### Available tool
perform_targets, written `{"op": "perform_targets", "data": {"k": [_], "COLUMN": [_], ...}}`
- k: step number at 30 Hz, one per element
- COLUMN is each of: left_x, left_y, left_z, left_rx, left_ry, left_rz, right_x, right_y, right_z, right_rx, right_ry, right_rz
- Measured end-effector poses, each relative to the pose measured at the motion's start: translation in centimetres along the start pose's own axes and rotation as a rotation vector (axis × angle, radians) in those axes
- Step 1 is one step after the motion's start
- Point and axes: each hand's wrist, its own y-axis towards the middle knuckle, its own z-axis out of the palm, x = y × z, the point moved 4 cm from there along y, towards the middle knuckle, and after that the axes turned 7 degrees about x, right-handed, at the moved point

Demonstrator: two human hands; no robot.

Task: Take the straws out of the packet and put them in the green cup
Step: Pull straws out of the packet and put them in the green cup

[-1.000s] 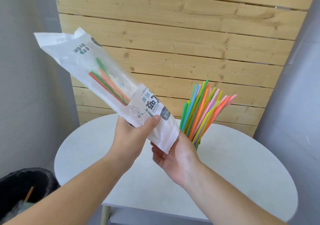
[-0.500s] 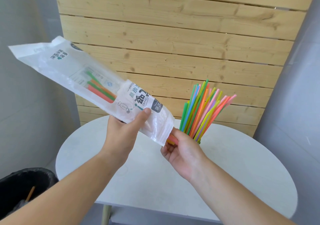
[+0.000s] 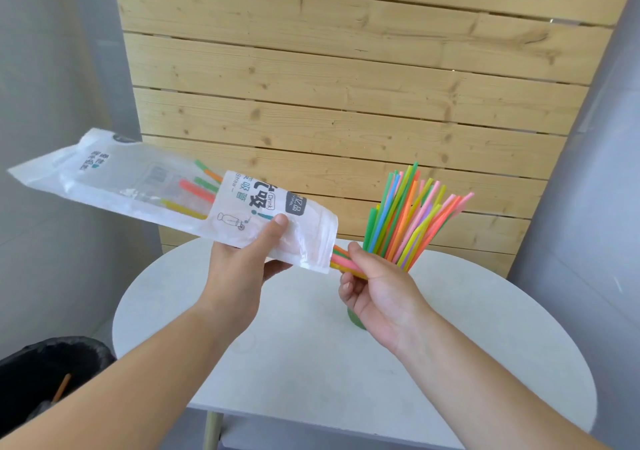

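— So, where was the packet [image 3: 166, 190]?
— Up in the air over the far left edge of the bench [image 3: 311, 363], tilted, with its open mouth lowest. The left hand [image 3: 242, 266] gripped it near that mouth, thumb on top beside the printing.
— Could you read any?
— "Drink" in a small box and "Straw" nearby; the rest was Chinese characters.
— And the right hand [image 3: 377, 287]?
— Pinching a bunch of straws [image 3: 341, 262] that stuck out of the mouth, their other ends inside the clear part.
— The green cup [image 3: 354, 319]?
— Toward the far edge, mostly hidden behind that hand, with a fan of coloured straws [image 3: 412, 214] standing in it.
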Motion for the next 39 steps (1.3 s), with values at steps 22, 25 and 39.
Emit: {"op": "perform_targets", "data": {"k": [22, 25, 39], "left_x": [0.8, 0.9, 1.2], "left_y": [0.6, 0.6, 0.2], "left_z": [-1.0, -1.2, -0.7], "left_rx": [-0.088, -0.102, -0.126], "left_ry": [-0.173, -0.173, -0.239], "left_rz": [-0.101, -0.106, -0.142], "right_x": [2.6, 3.4, 4.6], "right_y": [-0.3, -0.5, -0.9], "right_z": [-1.0, -1.6, -2.3], "right_rx": [0.008, -0.046, -0.071], "right_ry": [-0.224, -0.29, -0.367], "right_rz": [-0.134, -0.175, -0.236]}}
